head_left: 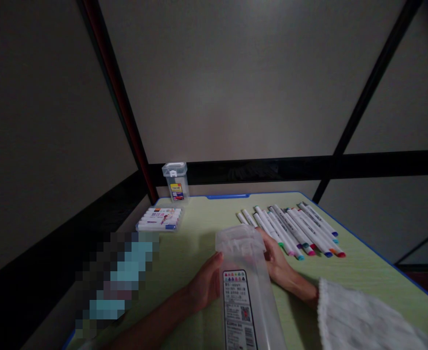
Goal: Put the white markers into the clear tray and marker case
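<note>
Likely a home drawing corner, small blue-edged green desk, loose colour markers, boxed pen set, pale walls with dark trim close behind.

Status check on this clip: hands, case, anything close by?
Left hand and right hand gripping opposite sides. Clear plastic case between them, printed label facing the camera. Loose markers on the table, just beyond the right hand.

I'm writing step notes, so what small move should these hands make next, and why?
Probably the left hand should ease up the lid of the clear case: the lid seems closed, the left thumb lies near its edge, the right hand supports the other side, and loose markers lie beyond.
</note>
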Demonstrator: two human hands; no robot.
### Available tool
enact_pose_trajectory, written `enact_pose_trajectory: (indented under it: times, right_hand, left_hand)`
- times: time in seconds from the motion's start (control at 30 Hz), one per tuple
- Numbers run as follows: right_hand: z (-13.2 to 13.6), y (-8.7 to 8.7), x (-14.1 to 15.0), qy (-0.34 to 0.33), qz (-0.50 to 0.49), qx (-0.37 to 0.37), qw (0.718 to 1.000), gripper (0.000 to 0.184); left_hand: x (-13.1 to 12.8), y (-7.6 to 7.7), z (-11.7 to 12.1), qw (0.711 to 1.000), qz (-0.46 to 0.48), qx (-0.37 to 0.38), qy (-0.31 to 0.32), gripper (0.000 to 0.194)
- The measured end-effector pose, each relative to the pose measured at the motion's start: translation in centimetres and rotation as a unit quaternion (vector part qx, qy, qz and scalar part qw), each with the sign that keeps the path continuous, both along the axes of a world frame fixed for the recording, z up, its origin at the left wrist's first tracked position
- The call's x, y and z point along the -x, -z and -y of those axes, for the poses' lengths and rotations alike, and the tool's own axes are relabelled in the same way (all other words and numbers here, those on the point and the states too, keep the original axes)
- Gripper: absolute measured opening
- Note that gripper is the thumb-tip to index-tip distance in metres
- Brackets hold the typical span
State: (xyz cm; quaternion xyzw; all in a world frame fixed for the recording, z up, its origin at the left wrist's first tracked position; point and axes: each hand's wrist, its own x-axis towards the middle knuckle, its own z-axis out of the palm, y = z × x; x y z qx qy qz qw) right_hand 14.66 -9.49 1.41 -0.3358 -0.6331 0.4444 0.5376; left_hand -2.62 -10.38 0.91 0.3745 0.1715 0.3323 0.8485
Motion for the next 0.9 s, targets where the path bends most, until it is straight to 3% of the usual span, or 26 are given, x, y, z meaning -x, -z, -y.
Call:
enact_pose_trajectory:
  times: [0.3,0.9]
  right_hand:
    - [0.39,0.13,-0.08,-0.018,0.001,0.015,1.0,0.031]
    - [0.38,0.22,-0.34,-0.027,0.05,-0.024,0.998,0.042]
  left_hand:
    - [0.11,-0.09,0.06,0.999,0.015,0.006,0.033,0.046]
    - [0.06,-0.56,0.45,0.999,0.021,0.033,0.005,0.047]
